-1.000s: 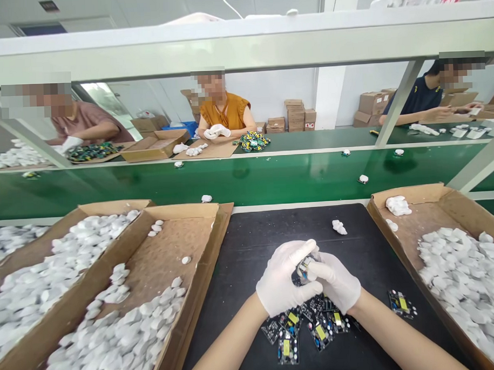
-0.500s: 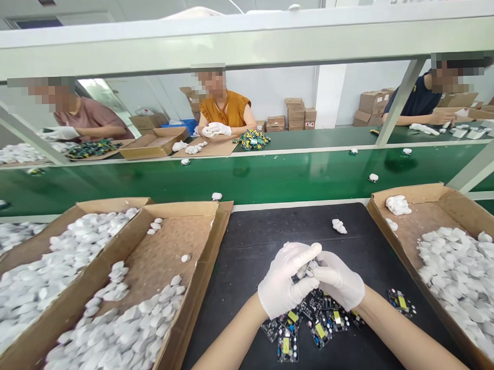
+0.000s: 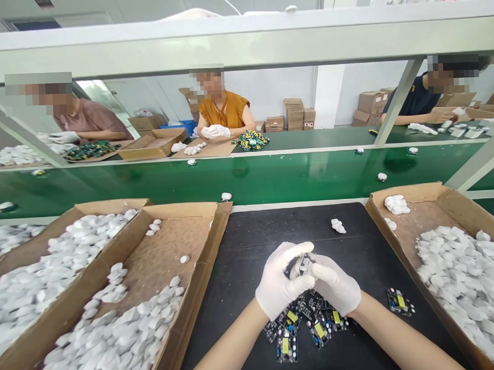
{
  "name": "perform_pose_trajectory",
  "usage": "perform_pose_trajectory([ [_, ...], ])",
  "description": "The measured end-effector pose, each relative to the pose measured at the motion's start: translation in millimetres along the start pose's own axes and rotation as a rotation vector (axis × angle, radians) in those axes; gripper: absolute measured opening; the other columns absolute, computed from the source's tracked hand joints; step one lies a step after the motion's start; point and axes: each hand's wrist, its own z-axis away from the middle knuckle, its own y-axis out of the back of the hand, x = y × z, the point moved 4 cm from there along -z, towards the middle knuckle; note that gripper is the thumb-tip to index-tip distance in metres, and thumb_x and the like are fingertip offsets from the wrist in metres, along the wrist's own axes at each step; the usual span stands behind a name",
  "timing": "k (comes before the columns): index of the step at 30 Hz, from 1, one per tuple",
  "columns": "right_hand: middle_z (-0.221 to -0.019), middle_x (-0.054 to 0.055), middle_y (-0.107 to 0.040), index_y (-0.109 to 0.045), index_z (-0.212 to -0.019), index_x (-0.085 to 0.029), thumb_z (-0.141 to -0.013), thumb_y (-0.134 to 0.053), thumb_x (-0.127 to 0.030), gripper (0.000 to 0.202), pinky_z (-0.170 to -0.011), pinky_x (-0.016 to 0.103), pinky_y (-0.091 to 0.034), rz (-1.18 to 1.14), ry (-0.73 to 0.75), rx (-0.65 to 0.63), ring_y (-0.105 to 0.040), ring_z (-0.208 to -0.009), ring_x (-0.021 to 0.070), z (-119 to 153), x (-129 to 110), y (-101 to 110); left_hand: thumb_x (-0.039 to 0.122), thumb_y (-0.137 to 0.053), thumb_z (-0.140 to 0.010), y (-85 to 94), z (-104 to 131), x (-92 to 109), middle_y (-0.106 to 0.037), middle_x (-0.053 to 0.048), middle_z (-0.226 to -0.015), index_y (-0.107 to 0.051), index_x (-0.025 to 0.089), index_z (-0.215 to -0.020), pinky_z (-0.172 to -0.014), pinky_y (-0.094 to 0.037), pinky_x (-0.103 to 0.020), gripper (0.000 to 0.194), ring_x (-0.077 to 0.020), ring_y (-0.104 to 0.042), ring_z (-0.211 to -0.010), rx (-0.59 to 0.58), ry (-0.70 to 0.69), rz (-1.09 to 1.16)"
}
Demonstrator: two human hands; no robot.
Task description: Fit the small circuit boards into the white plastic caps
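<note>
My left hand [image 3: 283, 280] wears a white glove and is closed around a small circuit board [image 3: 304, 264], thumb and fingers on its sides. From the right, my right hand [image 3: 336, 281], also gloved, pinches the same piece, which seems to have a white part on it; the fingers hide much of it. Below both hands lies a loose pile of black circuit boards [image 3: 319, 331] with yellow parts. One more board [image 3: 400, 301] rests apart to the right. A white clump [image 3: 338, 226] sits farther back on the black mat [image 3: 249, 249].
Cardboard trays of white pieces flank the mat, one at left [image 3: 220, 229] and one at right [image 3: 441, 191]. Behind runs a green conveyor [image 3: 271, 179] carrying small white-topped items. Three people sit beyond it. A metal frame [image 3: 242, 45] spans overhead.
Both hands have shifted slightly left and turned the held board, so more of it shows. Items on the green conveyor have moved right.
</note>
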Motion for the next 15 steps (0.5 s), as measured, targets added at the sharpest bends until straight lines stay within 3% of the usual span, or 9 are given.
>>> perform_pose_trajectory([
  [4,-0.068,0.002,-0.048,-0.054,-0.066,-0.014,-0.073,-0.059,-0.039,0.026,-0.065,0.029,-0.035,-0.043,-0.083,0.069,-0.042,-0.066,0.0150,-0.5,3.5,4.2,0.062,-0.059,-0.068,-4.5,-1.0,3.3,-0.063,-0.010,-0.103,-0.040,0.024,-0.130,-0.083,-0.046,-0.041,0.076,-0.0245,-0.057,-0.095,-0.070,-0.219,-0.213],
  [6,-0.067,0.001,-0.045,-0.052,-0.064,-0.015,-0.072,-0.060,-0.042,0.029,-0.063,0.028,-0.033,-0.002,-0.077,0.100,-0.040,-0.065,0.0141,-0.4,2.5,6.1,0.057,-0.059,-0.072,-5.2,-1.4,3.4,-0.063,-0.009,-0.104,-0.033,0.026,-0.134,-0.084,-0.046,-0.041,0.074,-0.0235,-0.057,-0.096,-0.070,-0.266,-0.299],
  [11,-0.063,-0.002,-0.039,-0.048,-0.064,-0.016,-0.072,-0.062,-0.046,0.034,-0.059,0.027,-0.029,0.090,-0.028,0.085,-0.032,-0.060,0.0117,0.7,-1.7,3.5,0.059,-0.057,-0.072,-2.4,-1.8,5.5,-0.067,-0.008,-0.097,-0.047,0.024,-0.123,-0.083,-0.047,-0.040,0.063,-0.0232,-0.061,-0.093,-0.008,-0.300,-0.374],
  [15,-0.063,0.000,-0.042,-0.050,-0.064,-0.015,-0.077,-0.055,-0.051,0.038,-0.060,0.027,-0.032,0.113,-0.022,0.098,-0.036,-0.061,0.0125,1.4,0.0,3.5,0.057,-0.062,-0.069,-0.8,-1.0,5.7,-0.068,-0.007,-0.094,-0.055,0.023,-0.113,-0.083,-0.049,-0.039,0.056,-0.0227,-0.062,-0.089,0.063,-0.281,-0.392],
])
